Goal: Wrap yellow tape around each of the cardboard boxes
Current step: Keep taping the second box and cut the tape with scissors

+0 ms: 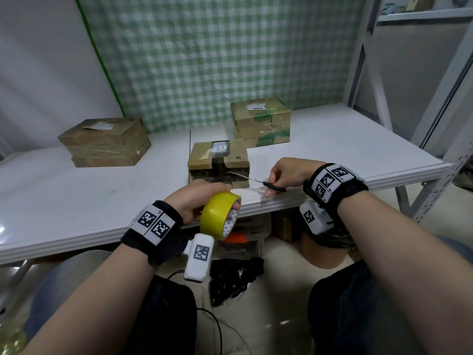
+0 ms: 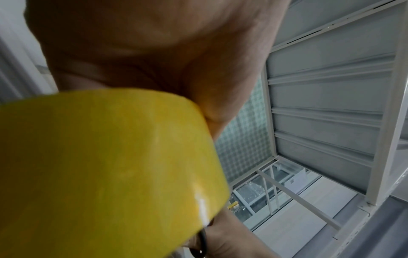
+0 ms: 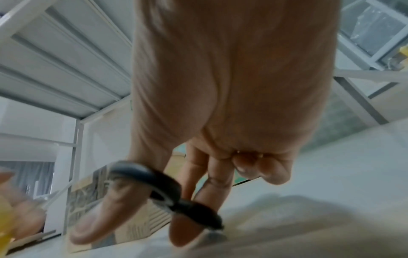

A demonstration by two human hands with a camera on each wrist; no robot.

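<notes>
Nearby, left hand gripping yellow tape roll, right hand holding scissors, box label unreadable

Three boxes; one tape roll; scissors

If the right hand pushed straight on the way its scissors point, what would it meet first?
Probably the nearest cardboard box: the scissors in the right hand point at its front face, tips apparently close to it. Depth is unclear.

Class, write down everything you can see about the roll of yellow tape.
The roll of glossy yellow plastic tape is wide, wound on a white card core printed with small triangles. The left hand grips it, fingers through the core, holding it on edge at the white table's near edge, in front of the small cardboard box.
</notes>
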